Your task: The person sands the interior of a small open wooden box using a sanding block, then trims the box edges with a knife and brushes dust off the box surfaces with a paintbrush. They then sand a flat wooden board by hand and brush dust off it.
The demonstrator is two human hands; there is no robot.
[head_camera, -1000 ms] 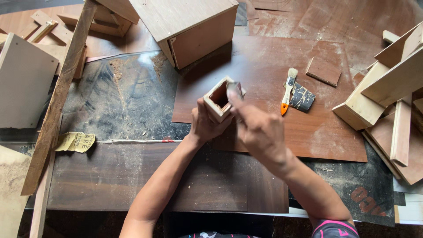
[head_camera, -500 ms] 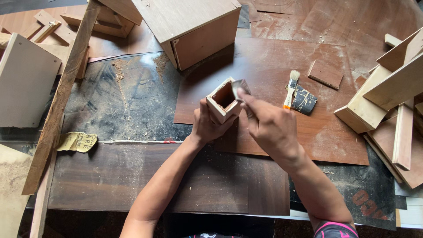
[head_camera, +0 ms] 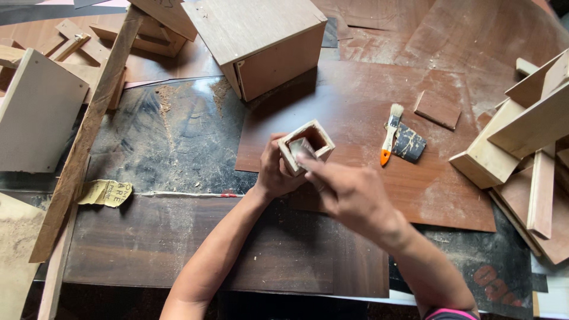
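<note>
— Where is the small wooden box (head_camera: pixel 307 146)?

— Held up over the middle of the work surface, its open mouth turned toward the camera. The left hand (head_camera: pixel 277 172) is wrapped around its near lower side, fingers closed on the wood. The right hand (head_camera: pixel 349 192) comes in from the right, its fingertips pinched on a small greyish piece (head_camera: pixel 301 149) pressed against the box's front rim. I cannot tell what that piece is.

— And right beneath the hands?

— A reddish-brown veneer sheet (head_camera: pixel 450 195), dusted with sawdust. On it, just right of the box, lies a paintbrush (head_camera: pixel 390 134) with an orange handle, touching a dark scrap of sandpaper (head_camera: pixel 409 143). A small square offcut (head_camera: pixel 437 109) sits a little beyond those.

— Further out?

— Behind the box stands a larger plywood box (head_camera: pixel 261 41), throwing a shadow toward the hands. To the left, a dark glossy panel (head_camera: pixel 172 148) carries sawdust; a long wooden slat (head_camera: pixel 89 133) runs diagonally across its left edge, and a torn yellow paper scrap (head_camera: pixel 106 192) lies by its foot. A pale board (head_camera: pixel 38 112) leans at far left. Stacked pale wood blocks (head_camera: pixel 521 130) crowd the right edge. A darker board (head_camera: pixel 178 249) spans the near side, under the forearms.

— The room?

— Only layered boards and offcuts show.
</note>
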